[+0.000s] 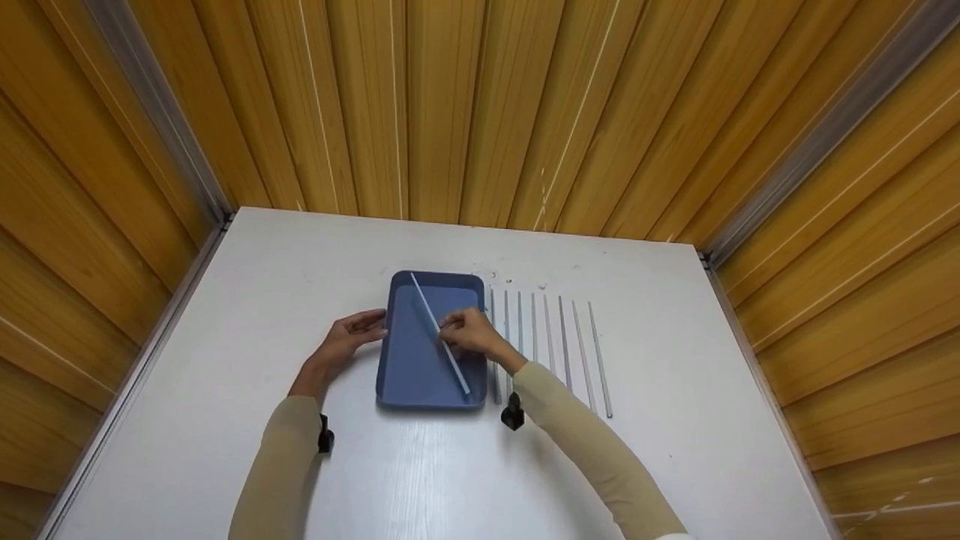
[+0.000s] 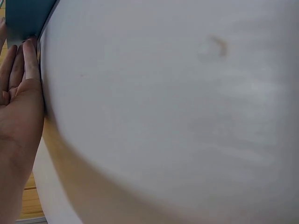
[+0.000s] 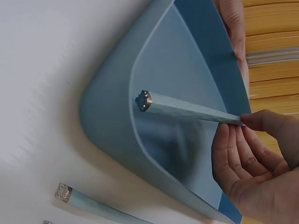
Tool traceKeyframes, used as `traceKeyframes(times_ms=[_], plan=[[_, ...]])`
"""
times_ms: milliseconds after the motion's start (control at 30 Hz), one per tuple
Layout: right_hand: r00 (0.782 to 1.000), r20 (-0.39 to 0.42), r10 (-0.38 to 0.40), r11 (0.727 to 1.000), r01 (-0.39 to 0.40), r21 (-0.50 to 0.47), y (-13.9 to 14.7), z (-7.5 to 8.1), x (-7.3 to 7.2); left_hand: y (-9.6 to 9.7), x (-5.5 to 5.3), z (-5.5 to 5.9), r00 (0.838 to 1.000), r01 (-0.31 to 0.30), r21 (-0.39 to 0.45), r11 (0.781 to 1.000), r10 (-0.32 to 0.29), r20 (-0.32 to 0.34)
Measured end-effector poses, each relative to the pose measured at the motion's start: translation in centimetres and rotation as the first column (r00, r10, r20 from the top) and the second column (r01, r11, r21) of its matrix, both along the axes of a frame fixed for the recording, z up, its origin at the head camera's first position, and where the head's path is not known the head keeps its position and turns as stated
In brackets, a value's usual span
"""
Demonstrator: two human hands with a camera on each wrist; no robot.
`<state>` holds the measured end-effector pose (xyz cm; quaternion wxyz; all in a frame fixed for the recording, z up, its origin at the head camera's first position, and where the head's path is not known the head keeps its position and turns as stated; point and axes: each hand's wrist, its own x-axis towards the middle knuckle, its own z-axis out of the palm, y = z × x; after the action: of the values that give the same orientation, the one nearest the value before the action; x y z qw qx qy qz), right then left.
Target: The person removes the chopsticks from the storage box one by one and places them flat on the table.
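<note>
A blue rectangular tray [image 1: 431, 375] lies on the white table. Over it, my right hand [image 1: 471, 332] pinches a pale blue chopstick [image 1: 455, 369] near its middle between thumb and fingertips. The chopstick slants across the tray, and its metal-capped ornamental end [image 3: 144, 101] shows above the near corner in the right wrist view. My left hand [image 1: 349, 339] rests its fairly straight fingertips against the tray's left wall; in the left wrist view those fingers [image 2: 31, 60] lie along the tray's side.
Several more chopsticks [image 1: 598, 352] lie side by side in a row right of the tray, partly under my right forearm. One with an ornamental cap [image 3: 88, 204] is close to the tray wall. Yellow slatted walls [image 1: 442, 112] enclose the table's [image 1: 420, 472] back and sides.
</note>
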<state>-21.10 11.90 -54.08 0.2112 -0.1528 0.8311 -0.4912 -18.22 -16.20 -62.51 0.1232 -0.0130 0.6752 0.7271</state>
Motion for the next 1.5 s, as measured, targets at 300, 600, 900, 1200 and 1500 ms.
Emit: traceKeyframes(times_ms=[300,600,900,1200,1500], plan=[[0.999,0.007,0.032,0.999,-0.031,-0.035,1.1,0.9,-0.1,-0.1,-0.2,-0.3,1.0,-0.004,0.017,1.0,0.004,-0.008],[0.994,0.103,-0.023,0.994,0.034,-0.107,3.6,1.1,-0.3,-0.3,-0.1,-0.1,1.0,0.003,0.016,1.0,-0.003,-0.016],[0.981,0.192,-0.036,0.961,0.086,-0.262,7.3,1.1,-0.3,-0.2,0.1,0.0,1.0,-0.003,0.012,1.0,0.003,-0.009],[0.967,0.236,-0.096,0.958,0.154,-0.24,10.6,1.0,-0.1,-0.1,0.0,-0.1,1.0,-0.024,0.023,0.999,0.023,0.018],[0.958,0.23,-0.174,0.95,0.225,-0.219,15.1,0.6,0.2,-0.1,0.0,-0.3,1.0,-0.009,-0.01,1.0,0.009,0.007]])
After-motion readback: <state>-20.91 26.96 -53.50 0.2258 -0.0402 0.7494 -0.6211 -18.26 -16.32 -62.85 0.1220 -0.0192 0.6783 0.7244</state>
